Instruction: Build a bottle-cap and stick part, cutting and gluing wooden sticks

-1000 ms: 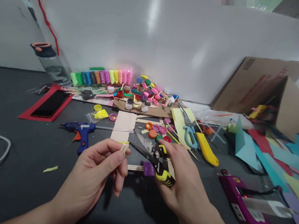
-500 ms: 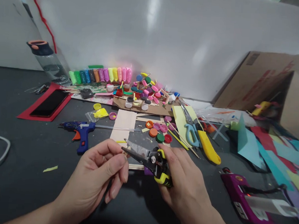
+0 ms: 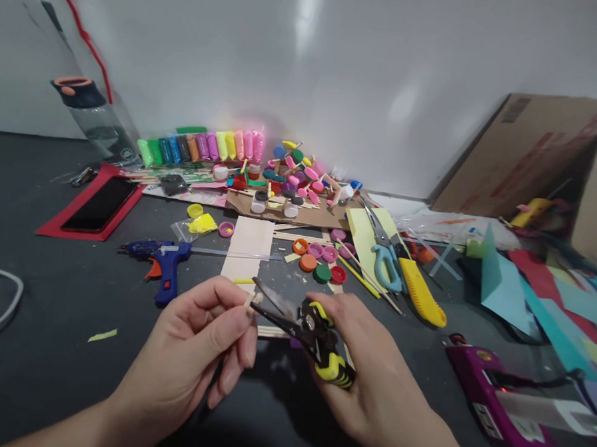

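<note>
Between the thumb and fingertips of my left hand (image 3: 192, 351) is a small pale wooden piece (image 3: 250, 300). My right hand (image 3: 371, 361) is wrapped round the yellow and black handles of a cutter (image 3: 309, 323). The cutter's blades are apart and point left, with their tips beside the wooden piece. Beyond my hands lie a pale wooden strip (image 3: 248, 237) and several coloured bottle caps (image 3: 307, 262). Behind my fingers, part of some thin sticks (image 3: 271, 331) shows.
A blue glue gun (image 3: 167, 263) and a phone (image 3: 99, 203) on red paper lie left. Light blue scissors (image 3: 387, 267), a yellow knife (image 3: 421, 293) and a purple device (image 3: 494, 394) are right. Clay packets (image 3: 202, 147) and a bottle (image 3: 98, 123) stand behind.
The cutter has turned a little, its handles lower and further right with my right hand. More of the wooden piece shows at my left fingertips. The view has shifted slightly.
</note>
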`<state>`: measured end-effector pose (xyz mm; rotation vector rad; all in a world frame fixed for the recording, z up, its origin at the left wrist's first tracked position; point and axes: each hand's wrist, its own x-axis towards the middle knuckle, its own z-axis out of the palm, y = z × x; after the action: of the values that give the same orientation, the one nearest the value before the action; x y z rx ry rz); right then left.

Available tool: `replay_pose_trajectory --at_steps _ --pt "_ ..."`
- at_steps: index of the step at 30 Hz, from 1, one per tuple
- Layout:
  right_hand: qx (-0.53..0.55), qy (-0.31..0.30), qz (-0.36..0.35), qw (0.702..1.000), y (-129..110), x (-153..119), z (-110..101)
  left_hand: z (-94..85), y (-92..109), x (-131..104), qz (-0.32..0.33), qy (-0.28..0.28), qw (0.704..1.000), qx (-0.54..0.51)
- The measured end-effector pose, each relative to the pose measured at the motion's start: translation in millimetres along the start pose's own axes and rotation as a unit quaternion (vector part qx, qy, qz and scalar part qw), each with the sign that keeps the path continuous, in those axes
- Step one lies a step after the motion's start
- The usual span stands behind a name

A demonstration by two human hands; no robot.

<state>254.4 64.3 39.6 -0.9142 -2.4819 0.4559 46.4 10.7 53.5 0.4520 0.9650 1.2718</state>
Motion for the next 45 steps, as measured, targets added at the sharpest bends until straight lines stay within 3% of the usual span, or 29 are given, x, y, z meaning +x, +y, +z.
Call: replay_pose_trajectory --at_steps 8,16,21,35,45 --pt "-0.134 0.064 -0.059 0.987 6 -3 4 -1.5 -4 0 -0.011 -0.001 1.000 -0.018" --pt "0.003 -0.011 0.001 1.000 2 -2 3 -2.5 -9 -1 -0.017 -0.063 0.998 -0.023" --pt "0.011 -0.008 0.007 1.000 2 -3 -2 -2.7 -8 0 0.002 -0.058 0.998 -0.027" --pt "-0.195 0.074 -0.079 0.975 7 -4 5 -2.7 -12 0 -0.003 -0.082 0.994 -0.077" --pt "-0.004 -0.025 0.002 1.000 0 -7 3 -3.2 -9 2 0.012 -0.094 0.993 -0.069"
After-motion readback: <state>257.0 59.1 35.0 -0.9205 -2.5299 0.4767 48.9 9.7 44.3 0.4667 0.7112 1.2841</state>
